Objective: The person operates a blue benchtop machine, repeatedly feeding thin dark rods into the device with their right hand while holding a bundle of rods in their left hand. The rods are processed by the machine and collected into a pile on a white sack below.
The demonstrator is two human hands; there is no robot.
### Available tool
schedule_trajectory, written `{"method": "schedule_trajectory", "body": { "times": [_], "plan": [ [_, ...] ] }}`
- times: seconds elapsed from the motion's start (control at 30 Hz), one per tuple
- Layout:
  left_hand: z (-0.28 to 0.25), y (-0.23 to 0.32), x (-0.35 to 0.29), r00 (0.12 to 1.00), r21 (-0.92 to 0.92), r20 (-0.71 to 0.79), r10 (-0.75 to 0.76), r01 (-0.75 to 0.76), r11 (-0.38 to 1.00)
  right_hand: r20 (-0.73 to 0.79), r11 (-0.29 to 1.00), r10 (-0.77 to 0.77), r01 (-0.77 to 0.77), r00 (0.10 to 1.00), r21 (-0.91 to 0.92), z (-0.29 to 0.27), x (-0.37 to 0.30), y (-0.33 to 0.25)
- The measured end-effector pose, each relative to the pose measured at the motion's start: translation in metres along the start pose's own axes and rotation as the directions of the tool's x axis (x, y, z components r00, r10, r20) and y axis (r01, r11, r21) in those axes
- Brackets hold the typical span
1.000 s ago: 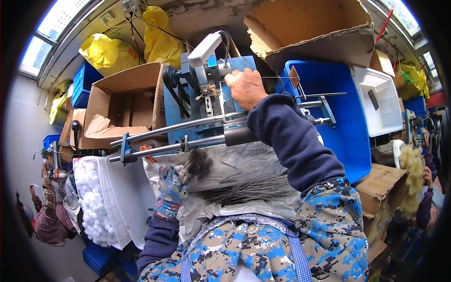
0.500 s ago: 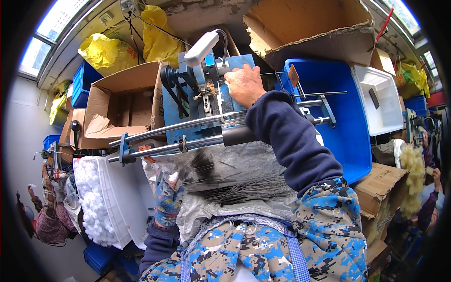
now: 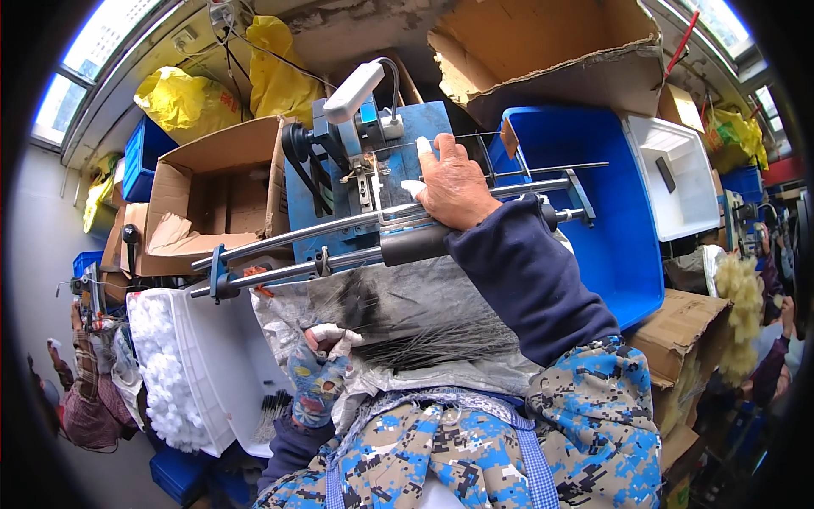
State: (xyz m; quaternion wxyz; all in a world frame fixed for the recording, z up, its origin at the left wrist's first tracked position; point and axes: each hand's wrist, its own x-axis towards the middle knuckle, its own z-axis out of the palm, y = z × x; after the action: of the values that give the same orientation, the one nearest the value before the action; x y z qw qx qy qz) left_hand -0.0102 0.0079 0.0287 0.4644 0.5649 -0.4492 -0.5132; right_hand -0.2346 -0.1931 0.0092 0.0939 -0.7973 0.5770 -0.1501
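Note:
My right hand (image 3: 456, 182), white tape on its fingertips, is over the blue bench machine (image 3: 437, 123). Its thumb and index finger are spread apart. A thin wire (image 3: 479, 134) runs sideways past the fingertips; whether they touch it I cannot tell. My left hand (image 3: 318, 377), in a patterned fingerless glove with taped fingers, is low by my lap. Its fingers are curled together, and what they hold, if anything, is hidden. Beside it, thin dark wires (image 3: 441, 346) lie on a grey sheet (image 3: 339, 305). Two steel rails (image 3: 339, 227) cross the machine's front.
A white bin (image 3: 199, 365) with white fluffy pieces stands left, with dark bristles (image 3: 270, 411) near my glove. A cardboard box (image 3: 161, 212) is behind it. On the right are a blue tub (image 3: 623, 254), a white tray (image 3: 678, 216) and another carton (image 3: 678, 331). Other people work at both sides.
My right hand has drawn back slightly towards me, and its thumb and index finger have spread. The left hand has turned and moved a little right, its taped fingers now showing. The view has shifted slightly.

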Motion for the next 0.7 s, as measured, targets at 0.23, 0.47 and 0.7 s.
{"method": "schedule_trajectory", "body": {
  "times": [0.23, 0.47, 0.7],
  "plan": [
    [-0.011, 0.003, -0.007, 0.996, -0.135, 0.0, -0.086, 0.085, 0.987, -0.004, 0.998, -0.056, 0.056, 0.998, 0.035, 0.022, 0.014, -0.048],
    [-0.005, 0.009, -0.006, 0.998, -0.093, 0.004, -0.061, 0.061, 0.994, 0.069, 0.993, -0.113, 0.112, 0.991, 0.021, 0.018, 0.012, -0.032],
    [-0.013, 0.005, -0.008, 0.993, -0.2, -0.041, -0.108, 0.098, 0.975, -0.011, 0.974, -0.178, 0.175, 0.984, -0.142, -0.018, 0.007, 0.011]
  ]
}}
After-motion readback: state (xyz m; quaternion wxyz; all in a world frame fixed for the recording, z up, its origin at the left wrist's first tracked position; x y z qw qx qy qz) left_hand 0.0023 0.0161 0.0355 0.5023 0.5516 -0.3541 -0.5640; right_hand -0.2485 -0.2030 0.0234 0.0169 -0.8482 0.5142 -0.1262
